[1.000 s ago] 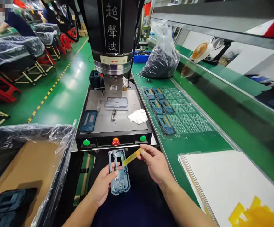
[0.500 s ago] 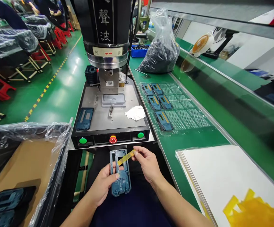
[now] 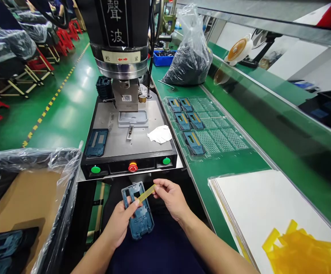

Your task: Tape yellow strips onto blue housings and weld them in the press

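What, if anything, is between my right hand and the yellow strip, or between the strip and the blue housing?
Your right hand pinches the yellow strip, so nothing's between them. Over the blue housing, only your left thumb is at the strip's lower end; whether over or under, I can't tell.

Through the head view I have a case [image 3: 141, 220] in the left hand [image 3: 119, 222] and a strip [image 3: 147, 193] running from it to the right hand [image 3: 171, 200], before the press [image 3: 116, 30], whose plate [image 3: 114, 148] bears a shell [image 3: 97, 142] front left, a mould [image 3: 133, 118] under the head and a cloth [image 3: 160, 134] at right. On my left is a box [image 3: 31, 198] with parts [image 3: 2, 245] in its near end. On my right, along the surface [image 3: 231, 164], come sheets [image 3: 248, 198] under a pile [image 3: 305, 251], a tray [image 3: 221, 139] with five pieces [image 3: 193, 142] along its left side, and a bag [image 3: 192, 61] behind.
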The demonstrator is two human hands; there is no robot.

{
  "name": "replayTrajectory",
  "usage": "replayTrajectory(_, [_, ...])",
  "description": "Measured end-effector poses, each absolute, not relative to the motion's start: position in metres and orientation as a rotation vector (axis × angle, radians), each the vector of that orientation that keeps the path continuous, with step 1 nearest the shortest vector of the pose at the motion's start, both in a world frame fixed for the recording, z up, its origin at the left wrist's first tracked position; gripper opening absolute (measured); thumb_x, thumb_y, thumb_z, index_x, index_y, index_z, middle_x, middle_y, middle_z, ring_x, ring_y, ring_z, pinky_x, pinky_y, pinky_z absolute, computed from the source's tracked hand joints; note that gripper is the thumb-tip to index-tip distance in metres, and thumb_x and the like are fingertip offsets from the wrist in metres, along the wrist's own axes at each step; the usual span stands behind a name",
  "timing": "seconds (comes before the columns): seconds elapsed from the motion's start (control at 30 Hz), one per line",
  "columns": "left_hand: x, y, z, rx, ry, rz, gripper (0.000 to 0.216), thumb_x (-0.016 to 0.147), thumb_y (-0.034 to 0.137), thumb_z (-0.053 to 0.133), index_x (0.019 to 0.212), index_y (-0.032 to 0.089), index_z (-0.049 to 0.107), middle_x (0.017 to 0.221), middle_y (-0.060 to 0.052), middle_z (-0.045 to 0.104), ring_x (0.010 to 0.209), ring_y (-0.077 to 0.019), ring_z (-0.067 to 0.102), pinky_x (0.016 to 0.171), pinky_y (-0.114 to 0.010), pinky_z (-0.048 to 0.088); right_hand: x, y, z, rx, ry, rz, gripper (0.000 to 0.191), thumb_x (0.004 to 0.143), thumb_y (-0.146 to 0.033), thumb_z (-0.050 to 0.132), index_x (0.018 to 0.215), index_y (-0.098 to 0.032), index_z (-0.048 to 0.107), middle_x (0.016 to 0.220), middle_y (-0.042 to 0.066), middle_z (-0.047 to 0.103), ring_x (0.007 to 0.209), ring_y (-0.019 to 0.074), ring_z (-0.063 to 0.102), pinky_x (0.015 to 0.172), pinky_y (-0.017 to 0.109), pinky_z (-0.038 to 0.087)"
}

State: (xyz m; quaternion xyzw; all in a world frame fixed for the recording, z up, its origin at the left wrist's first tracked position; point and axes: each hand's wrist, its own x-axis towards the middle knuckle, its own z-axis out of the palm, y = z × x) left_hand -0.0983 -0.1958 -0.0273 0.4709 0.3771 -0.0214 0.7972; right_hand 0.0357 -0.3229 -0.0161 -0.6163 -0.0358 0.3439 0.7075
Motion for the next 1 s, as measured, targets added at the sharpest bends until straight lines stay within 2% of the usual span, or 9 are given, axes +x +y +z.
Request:
replayTrajectory(0.23, [-0.097,-0.194,-0.028,1.098,0.840,-0.033,0.037,0.071,0.051,0.072,0.082,0.015,0.066,0.077,-0.002,0.061,0.064,-0.0109,0.048,0.059,-0.023,0.038,0.032,-0.323,-0.011,-1.367,-0.134,0.868,0.041,0.069,-0.043,0.077,0.093,-0.013,0.067,0.067,0.002,0.064,0.061,0.0128,0.061,0.057,0.024,0.049])
replayTrajectory(0.4, [-0.096,-0.195,-0.025,1.088,0.868,-0.004,0.038,0.071,0.050,0.072,0.082,0.014,0.066,0.076,-0.003,0.061,0.065,-0.0116,0.050,0.060,-0.024,0.041,0.033,-0.327,-0.013,-1.437,-0.204,0.843,0.029,0.074,-0.041,0.073,0.085,-0.015,0.066,0.063,0.001,0.065,0.057,0.0133,0.060,0.057,0.026,0.050])
replayTrajectory(0.57, [-0.094,-0.192,-0.021,0.919,0.884,0.146,0.042,0.072,0.046,0.073,0.099,0.015,0.065,0.083,-0.003,0.063,0.070,-0.0109,0.052,0.066,-0.023,0.044,0.033,-0.338,-0.009,-1.673,-0.768,0.434,0.011,0.085,-0.028,0.063,0.084,-0.021,0.072,0.086,0.006,0.069,0.077,0.0166,0.065,0.070,0.029,0.055])
replayTrajectory(0.7, [-0.092,-0.187,-0.017,0.867,0.882,0.207,0.047,0.068,0.041,0.079,0.105,0.017,0.064,0.073,0.002,0.058,0.066,-0.0086,0.047,0.064,-0.022,0.043,0.029,-0.347,-0.010,-1.710,-1.163,0.209,0.020,0.090,-0.020,0.054,0.097,-0.024,0.073,0.098,0.007,0.069,0.087,0.0166,0.066,0.076,0.029,0.056])
replayTrajectory(0.87, [-0.090,-0.184,-0.013,0.901,0.906,0.264,0.047,0.062,0.040,0.082,0.100,0.017,0.067,0.080,0.001,0.059,0.067,-0.0082,0.046,0.064,-0.022,0.041,0.025,-0.348,-0.017,-1.748,-1.212,0.189,0.022,0.092,-0.020,0.053,0.102,-0.025,0.072,0.106,0.007,0.068,0.093,0.0169,0.066,0.081,0.030,0.056])
replayTrajectory(1.0, [-0.090,-0.184,-0.015,0.989,0.916,0.296,0.045,0.062,0.040,0.082,0.098,0.017,0.069,0.082,0.000,0.062,0.067,-0.0088,0.046,0.065,-0.023,0.040,0.024,-0.346,-0.014,-1.747,-1.077,0.319,0.021,0.091,-0.023,0.056,0.105,-0.025,0.070,0.096,0.005,0.070,0.084,0.0161,0.066,0.076,0.029,0.056])
